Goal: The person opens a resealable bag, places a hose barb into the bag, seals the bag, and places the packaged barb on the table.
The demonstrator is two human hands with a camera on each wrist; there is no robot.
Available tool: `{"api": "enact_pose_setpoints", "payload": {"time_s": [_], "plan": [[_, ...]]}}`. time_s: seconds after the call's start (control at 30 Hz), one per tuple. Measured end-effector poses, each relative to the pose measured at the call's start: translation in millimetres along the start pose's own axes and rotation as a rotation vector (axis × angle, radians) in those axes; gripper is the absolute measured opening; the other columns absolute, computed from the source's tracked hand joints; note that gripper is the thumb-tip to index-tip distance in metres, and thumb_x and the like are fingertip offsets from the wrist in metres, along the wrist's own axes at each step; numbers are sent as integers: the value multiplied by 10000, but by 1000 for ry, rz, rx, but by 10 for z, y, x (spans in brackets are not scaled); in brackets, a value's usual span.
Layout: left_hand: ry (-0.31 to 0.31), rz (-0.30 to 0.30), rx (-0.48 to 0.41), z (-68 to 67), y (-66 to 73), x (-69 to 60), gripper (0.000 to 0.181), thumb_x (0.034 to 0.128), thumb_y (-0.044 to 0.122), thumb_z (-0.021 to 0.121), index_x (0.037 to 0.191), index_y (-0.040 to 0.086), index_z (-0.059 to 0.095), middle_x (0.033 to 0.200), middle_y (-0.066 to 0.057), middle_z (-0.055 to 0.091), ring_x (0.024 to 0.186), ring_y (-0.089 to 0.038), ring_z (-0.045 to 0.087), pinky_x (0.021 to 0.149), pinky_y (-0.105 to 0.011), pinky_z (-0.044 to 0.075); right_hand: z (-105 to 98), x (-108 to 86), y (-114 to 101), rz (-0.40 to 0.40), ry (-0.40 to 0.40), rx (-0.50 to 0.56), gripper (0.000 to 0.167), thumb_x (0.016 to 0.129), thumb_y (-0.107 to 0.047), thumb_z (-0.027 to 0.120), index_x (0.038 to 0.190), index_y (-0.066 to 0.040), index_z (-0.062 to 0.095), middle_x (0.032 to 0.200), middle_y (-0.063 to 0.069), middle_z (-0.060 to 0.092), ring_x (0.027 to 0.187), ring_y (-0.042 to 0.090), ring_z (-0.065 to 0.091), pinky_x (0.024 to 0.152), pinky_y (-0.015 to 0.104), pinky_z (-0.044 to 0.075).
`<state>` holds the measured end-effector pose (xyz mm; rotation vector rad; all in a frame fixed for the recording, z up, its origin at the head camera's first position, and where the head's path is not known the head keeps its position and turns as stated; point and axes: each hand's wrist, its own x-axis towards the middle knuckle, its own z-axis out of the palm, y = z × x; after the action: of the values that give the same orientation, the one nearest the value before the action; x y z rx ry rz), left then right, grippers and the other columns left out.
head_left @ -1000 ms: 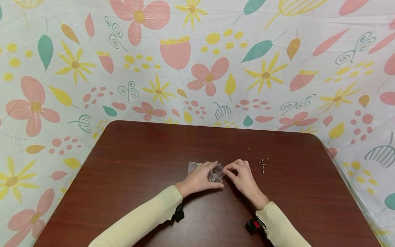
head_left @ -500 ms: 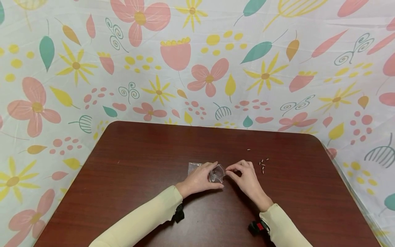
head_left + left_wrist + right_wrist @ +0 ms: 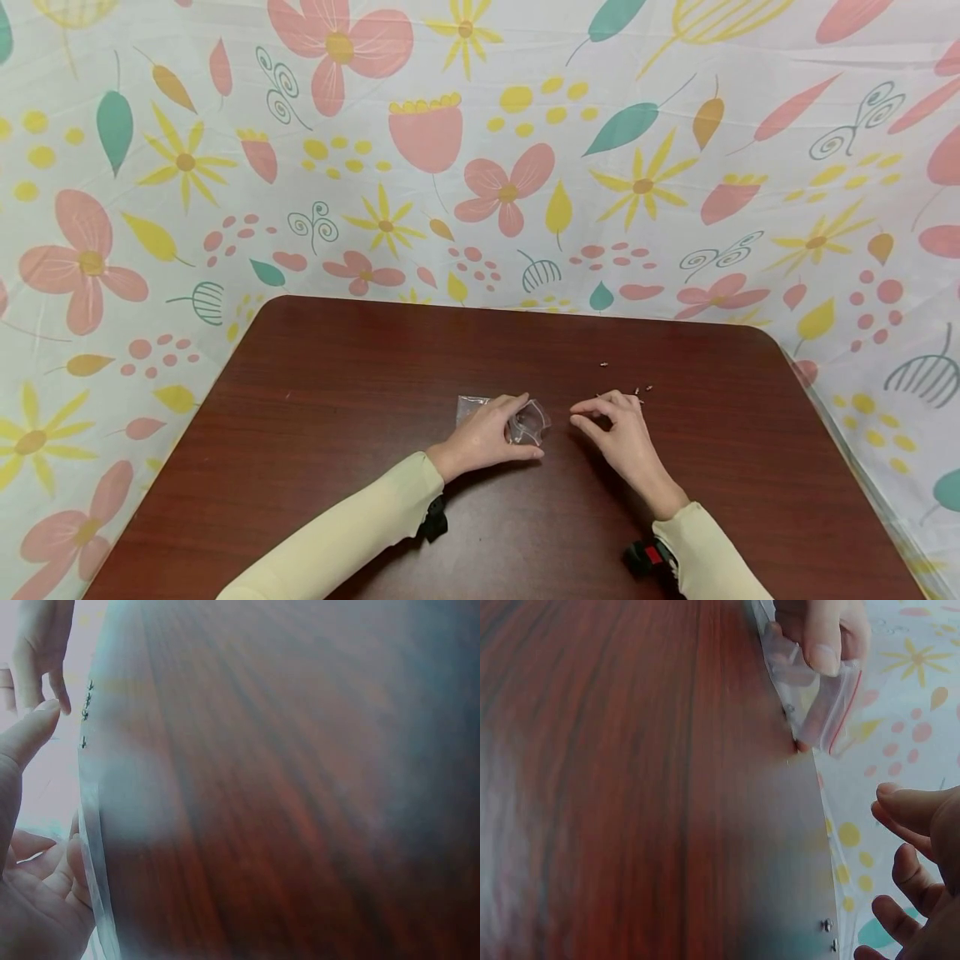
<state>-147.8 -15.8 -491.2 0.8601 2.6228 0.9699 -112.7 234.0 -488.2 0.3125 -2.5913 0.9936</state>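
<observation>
A clear zip bag (image 3: 531, 422) with a red line along its mouth (image 3: 845, 712) lies near the table's middle. My left hand (image 3: 487, 432) holds it from the left, fingers and thumb spread around its gaping mouth. Some small dark bits show inside. To the right of the bag, apart from it, hovers my right hand (image 3: 628, 440). Its thumb and forefinger come close together, and I see nothing between them; the other fingers curl loosely (image 3: 911, 881). Behind that hand lie several tiny screw-like metal pieces (image 3: 649, 387), partly hidden by it. One more metal piece (image 3: 603, 364) lies farther back.
The brown wooden table (image 3: 360, 358) ends at a patterned cloth backdrop (image 3: 510, 192). Flat on the table, a clear plastic part (image 3: 470, 405) shows left of my left hand. A black wrist strap (image 3: 647, 557) is on the right arm.
My right hand has drawn away from the bag's mouth toward the right, and now covers some of the metal pieces. The left hand and the bag have stayed in place.
</observation>
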Motion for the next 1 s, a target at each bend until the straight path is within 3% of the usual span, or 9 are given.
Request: {"api": "enact_pose_setpoints", "payload": {"time_s": [0.33, 0.5, 0.77, 1.0], "plan": [[-6, -8, 1, 10, -2, 2, 942, 863, 575, 802, 1590, 98, 442, 1485, -63, 561, 1172, -176, 625, 954, -335, 524, -134, -22, 101, 34, 10, -15, 151, 838, -79, 869, 971, -133, 822, 919, 28, 643, 971, 267, 485, 804, 333, 340], [0, -6, 4, 8, 3, 1, 943, 857, 578, 806, 1584, 94, 452, 1487, -64, 562, 1202, -194, 621, 975, -351, 522, -200, -21, 168, 47, 19, -11, 152, 842, -67, 862, 978, -122, 820, 917, 48, 639, 998, 283, 478, 813, 351, 343], [-6, -9, -1, -6, 16, -8, 938, 859, 569, 808, 1587, 98, 448, 1492, -57, 558, 1131, -174, 623, 947, -336, 519, -311, -7, 277, 52, 26, -25, 144, 861, -57, 843, 998, -91, 816, 873, 37, 610, 966, 243, 440, 767, 312, 325], [-12, -9, -2, -18, 21, -6, 937, 862, 565, 807, 1590, 99, 444, 1497, -60, 554, 1109, -172, 627, 955, -343, 519, -400, 26, 386, 60, 35, -29, 139, 875, -39, 824, 1011, -66, 808, 896, 79, 618, 965, 264, 441, 799, 378, 315]]}}
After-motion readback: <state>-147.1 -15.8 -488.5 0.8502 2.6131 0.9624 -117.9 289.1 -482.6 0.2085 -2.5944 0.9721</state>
